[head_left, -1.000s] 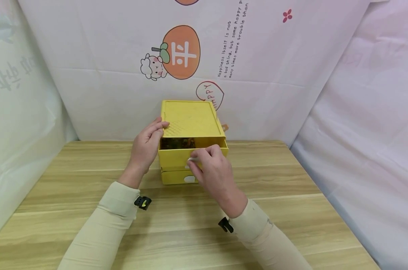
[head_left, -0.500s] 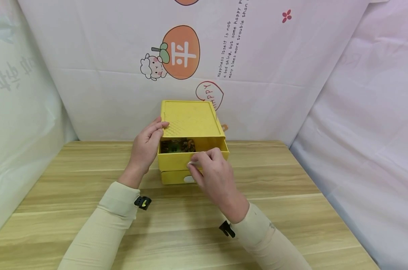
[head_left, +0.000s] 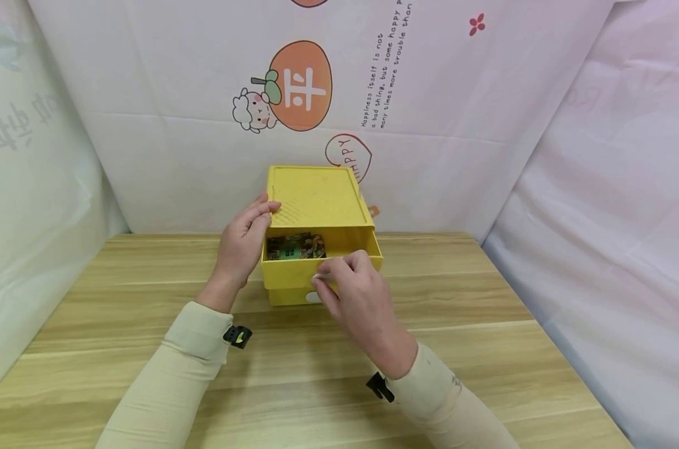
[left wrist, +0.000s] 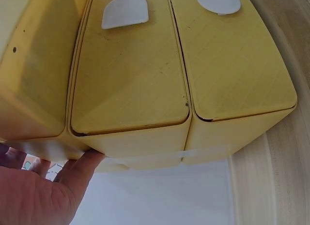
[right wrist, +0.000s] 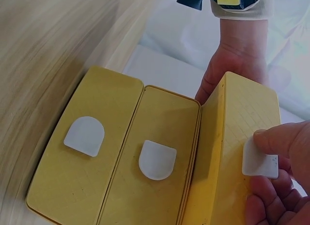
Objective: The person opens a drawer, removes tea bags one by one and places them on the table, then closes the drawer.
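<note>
A yellow drawer cabinet (head_left: pixel 317 193) stands on the table, its top drawer (head_left: pixel 287 273) pulled partly out. Inside, at the drawer's left, are dark packets (head_left: pixel 297 246) with green and brown print. My right hand (head_left: pixel 364 296) pinches the top drawer's white tab handle (right wrist: pixel 259 159) between thumb and fingers. Against the cabinet's upper left side rests my left hand (head_left: pixel 242 240), with fingertips over the top edge. The left wrist view shows that hand (left wrist: pixel 43 193) flat along the side wall. Two lower drawers, with white tabs (right wrist: pixel 159 159), are closed in the right wrist view.
The wood-grain table (head_left: pixel 148 362) extends around the cabinet. Behind it hangs a white printed cloth (head_left: pixel 176 162), close to the cabinet's back. More white cloth (head_left: pixel 614 206) walls off the right and left sides.
The top drawer has slid further out toward me, with my right hand on its tab. More of the packets shows inside. My left hand has stayed in place.
</note>
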`<control>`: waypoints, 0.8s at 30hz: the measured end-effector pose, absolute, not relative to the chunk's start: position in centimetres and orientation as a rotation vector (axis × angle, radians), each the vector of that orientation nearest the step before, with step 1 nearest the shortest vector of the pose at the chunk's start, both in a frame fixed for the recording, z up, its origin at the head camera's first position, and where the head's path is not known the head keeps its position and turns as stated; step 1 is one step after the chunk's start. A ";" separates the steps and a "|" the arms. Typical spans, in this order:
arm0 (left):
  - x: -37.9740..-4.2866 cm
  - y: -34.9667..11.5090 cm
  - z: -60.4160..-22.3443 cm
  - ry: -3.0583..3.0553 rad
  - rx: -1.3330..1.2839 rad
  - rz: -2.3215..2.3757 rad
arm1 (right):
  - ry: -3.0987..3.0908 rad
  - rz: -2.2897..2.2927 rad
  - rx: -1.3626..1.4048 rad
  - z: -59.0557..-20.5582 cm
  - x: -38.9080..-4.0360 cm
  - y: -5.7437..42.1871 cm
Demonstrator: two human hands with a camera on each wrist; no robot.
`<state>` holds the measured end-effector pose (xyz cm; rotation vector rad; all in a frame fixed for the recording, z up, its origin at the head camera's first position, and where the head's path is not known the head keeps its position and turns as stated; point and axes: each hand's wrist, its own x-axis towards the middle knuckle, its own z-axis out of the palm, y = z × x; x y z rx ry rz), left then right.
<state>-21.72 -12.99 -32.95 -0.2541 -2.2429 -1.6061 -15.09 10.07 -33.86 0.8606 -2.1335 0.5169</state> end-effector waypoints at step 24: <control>-21.6 -12.8 -32.9 -2.240 -0.231 -1.590 | -2.123 0.496 0.867 -34.0 -13.4 10.4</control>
